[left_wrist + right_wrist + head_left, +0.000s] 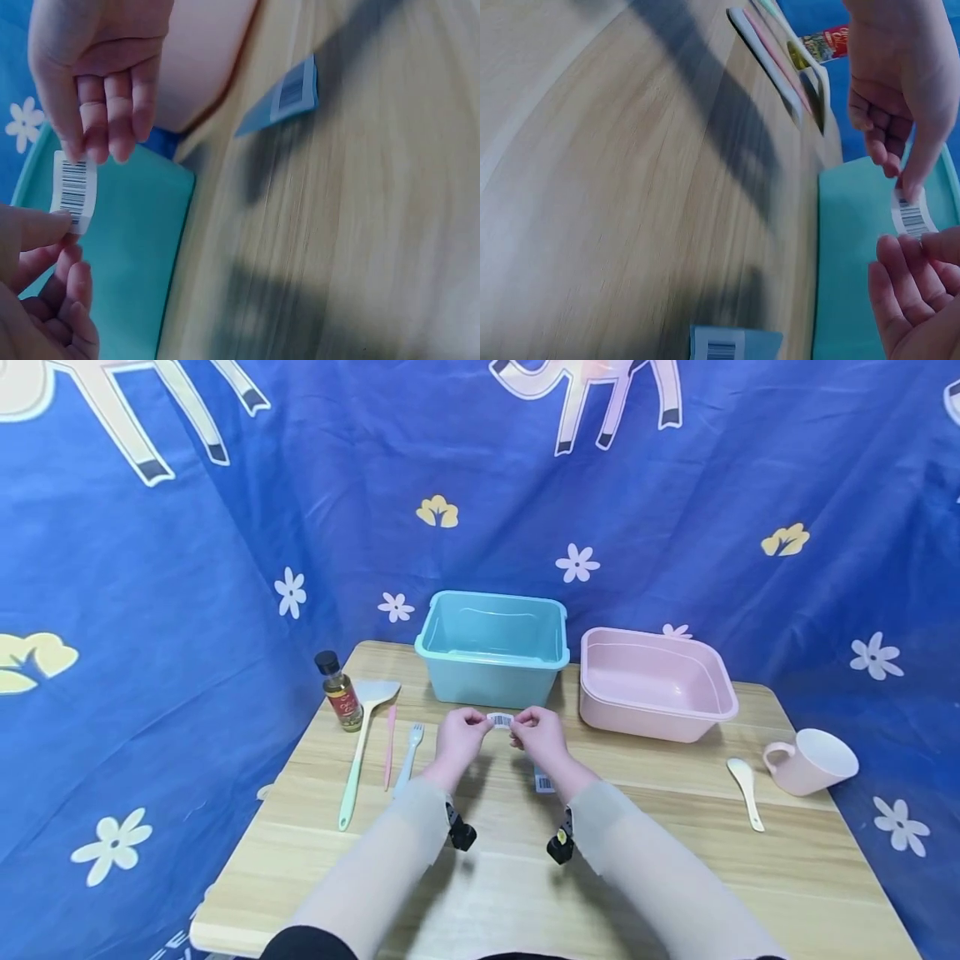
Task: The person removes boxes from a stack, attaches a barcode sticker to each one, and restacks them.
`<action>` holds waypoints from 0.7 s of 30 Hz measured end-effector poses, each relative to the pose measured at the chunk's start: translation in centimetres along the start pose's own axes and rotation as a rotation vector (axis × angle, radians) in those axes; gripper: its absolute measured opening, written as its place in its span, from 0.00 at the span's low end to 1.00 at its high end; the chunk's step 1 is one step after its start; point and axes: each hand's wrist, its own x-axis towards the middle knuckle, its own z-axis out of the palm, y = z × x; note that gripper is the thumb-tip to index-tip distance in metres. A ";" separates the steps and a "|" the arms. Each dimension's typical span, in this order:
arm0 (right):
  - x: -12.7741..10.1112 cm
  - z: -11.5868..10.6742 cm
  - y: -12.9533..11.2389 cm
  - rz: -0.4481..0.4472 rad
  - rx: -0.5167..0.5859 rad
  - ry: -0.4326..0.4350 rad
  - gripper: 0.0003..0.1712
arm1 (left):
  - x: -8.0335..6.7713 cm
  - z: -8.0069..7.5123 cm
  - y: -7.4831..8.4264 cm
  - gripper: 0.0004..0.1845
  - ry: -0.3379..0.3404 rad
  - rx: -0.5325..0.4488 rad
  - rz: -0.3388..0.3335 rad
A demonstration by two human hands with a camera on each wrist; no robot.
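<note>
A small white barcode sticker (500,720) is stretched between both hands, just in front of the teal bin (495,681). My left hand (460,739) pinches one end between thumb and finger, and my right hand (542,737) pinches the other. In the left wrist view the sticker (73,191) bends slightly, its black bars facing that camera. On the table below my right hand lies a blue card or sheet (292,91) with a similar barcode label on it, partly hidden by the right forearm in the head view.
A pink bin (652,718) stands right of the teal one. To the left are a sauce bottle (342,697), a spatula (358,760), a pink knife (390,747) and a light blue fork (408,760). A white spoon (746,789) and pink mug (813,764) lie at right.
</note>
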 end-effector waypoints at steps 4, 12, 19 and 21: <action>0.9 1.2 0.2 0.002 0.035 0.043 0.04 | 1.0 0.2 -0.1 0.05 0.060 0.018 -0.001; 1.8 3.2 0.8 0.043 0.100 0.130 0.03 | 1.8 0.9 -0.8 0.04 0.125 -0.013 -0.024; 2.9 4.4 0.3 0.051 0.117 0.196 0.02 | 3.2 1.6 -0.7 0.04 0.190 0.012 -0.003; 3.2 4.7 0.1 0.049 0.109 0.210 0.02 | 3.5 1.6 -0.7 0.04 0.197 0.012 -0.001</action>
